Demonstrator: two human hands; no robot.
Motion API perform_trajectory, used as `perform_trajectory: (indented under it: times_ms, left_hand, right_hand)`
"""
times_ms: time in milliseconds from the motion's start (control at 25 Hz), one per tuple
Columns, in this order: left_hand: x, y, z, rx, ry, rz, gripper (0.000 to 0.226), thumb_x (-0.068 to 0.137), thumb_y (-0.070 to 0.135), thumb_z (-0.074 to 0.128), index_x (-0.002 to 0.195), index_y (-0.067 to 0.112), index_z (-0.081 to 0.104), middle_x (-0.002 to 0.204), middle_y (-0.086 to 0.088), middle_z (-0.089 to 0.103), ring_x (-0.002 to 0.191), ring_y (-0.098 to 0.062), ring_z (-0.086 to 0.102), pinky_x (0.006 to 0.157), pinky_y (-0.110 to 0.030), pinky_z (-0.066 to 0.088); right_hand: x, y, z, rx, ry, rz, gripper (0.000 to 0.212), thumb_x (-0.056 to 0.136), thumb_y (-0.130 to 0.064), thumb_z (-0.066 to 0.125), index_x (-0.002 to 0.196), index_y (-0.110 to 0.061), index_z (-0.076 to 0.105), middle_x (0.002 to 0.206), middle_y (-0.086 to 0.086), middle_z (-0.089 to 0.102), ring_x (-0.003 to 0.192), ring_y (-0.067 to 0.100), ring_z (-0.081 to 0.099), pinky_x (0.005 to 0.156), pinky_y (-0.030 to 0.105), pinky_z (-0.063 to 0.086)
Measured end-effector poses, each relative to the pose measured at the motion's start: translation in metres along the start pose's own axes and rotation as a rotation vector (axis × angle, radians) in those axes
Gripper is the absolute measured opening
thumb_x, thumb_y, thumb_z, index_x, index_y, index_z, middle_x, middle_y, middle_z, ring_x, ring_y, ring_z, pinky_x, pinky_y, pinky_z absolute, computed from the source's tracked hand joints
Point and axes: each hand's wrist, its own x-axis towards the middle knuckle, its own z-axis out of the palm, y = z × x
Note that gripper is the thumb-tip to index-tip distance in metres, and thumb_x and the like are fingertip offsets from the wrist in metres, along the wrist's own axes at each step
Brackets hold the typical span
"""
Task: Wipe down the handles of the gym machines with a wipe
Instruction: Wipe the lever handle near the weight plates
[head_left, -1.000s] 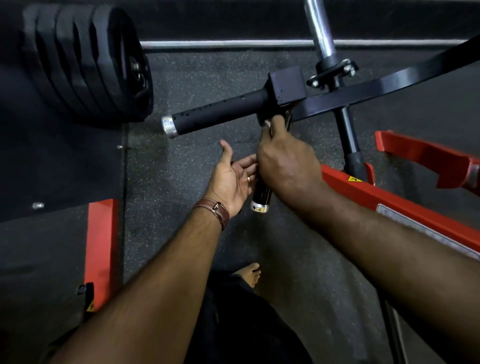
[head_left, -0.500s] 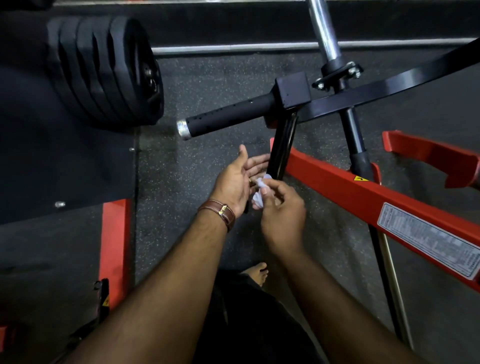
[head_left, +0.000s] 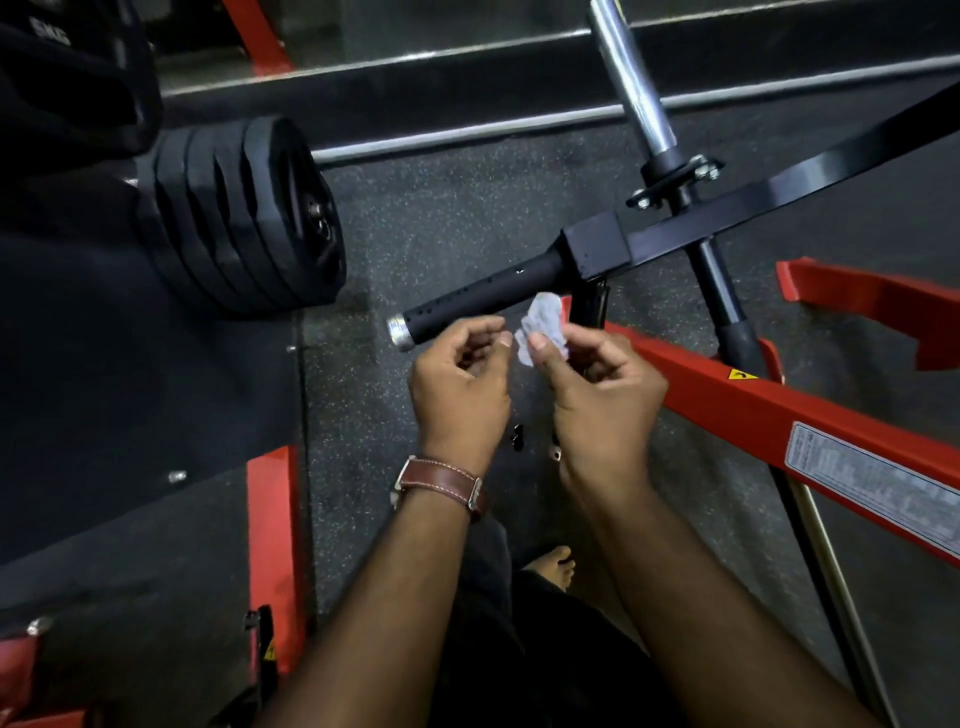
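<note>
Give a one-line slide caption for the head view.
Right hand pinches crumpled wipe beside left hand, below black handle.

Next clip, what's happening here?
A person stands at a gym machine, holding a crumpled wipe just below its black handle. The right hand pinches the wipe between thumb and fingers; the left hand, fingers curled, is right beside it, and whether it touches the wipe cannot be told. The wipe is not pressed on the handle at this moment. A stack of weight plates sits off to the left.
</note>
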Motion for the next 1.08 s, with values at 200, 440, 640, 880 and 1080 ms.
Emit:
perform_trajectory:
  times_ms: [200,440,640,880,1080]
  left_hand:
    - [0.068,0.017,-0.009,0.52,-0.132,0.525,0.027,0.079,0.003,0.07,0.106,0.007,0.072,0.099,-0.004,0.07,0.091,-0.019,0.066,0.085,-0.027,0.053]
    - [0.101,0.011,-0.023,0.586,-0.31,0.353,0.018,0.091,0.017,0.062,0.102,0.012,0.075,0.102,-0.002,0.074,0.094,-0.021,0.069,0.088,-0.037,0.054]
    - [0.113,0.018,-0.029,0.694,-0.5,0.239,0.02,0.097,0.022,0.058,0.099,0.016,0.076,0.097,-0.003,0.076,0.091,-0.024,0.069,0.085,-0.037,0.053]
    - [0.12,0.026,-0.033,0.788,-0.661,0.152,0.027,0.103,0.02,0.05,0.084,0.017,0.069,0.081,-0.005,0.068,0.087,-0.033,0.064,0.075,-0.036,0.047]
    - [0.123,0.03,-0.034,0.791,-0.691,0.077,0.043,0.104,0.022,0.049,0.06,0.02,0.048,0.082,-0.022,0.067,0.086,-0.041,0.062,0.072,-0.039,0.044]
  right_hand:
    - [0.049,-0.013,0.024,-0.796,-0.084,-0.695,0.026,0.085,-0.011,0.07,0.111,-0.011,0.074,0.089,0.008,0.062,0.069,0.024,0.062,0.058,0.036,0.053]
    - [0.041,0.013,0.051,-1.065,-0.117,-0.553,0.033,0.098,-0.02,0.056,0.126,-0.003,0.061,0.103,0.015,0.052,0.063,0.031,0.058,0.046,0.042,0.051]
    - [0.054,0.013,0.042,-1.183,-0.109,-0.64,0.035,0.091,-0.01,0.063,0.126,-0.002,0.063,0.097,0.013,0.055,0.05,0.028,0.054,0.035,0.033,0.044]
    - [0.026,0.004,0.069,-1.046,-0.301,-0.522,0.026,0.094,-0.015,0.053,0.114,-0.003,0.064,0.103,0.015,0.056,0.06,0.034,0.06,0.043,0.039,0.048]
    - [0.053,-0.029,0.053,-1.347,-0.38,-0.375,0.03,0.099,-0.007,0.048,0.128,-0.002,0.054,0.12,0.017,0.047,0.069,0.036,0.06,0.053,0.039,0.034]
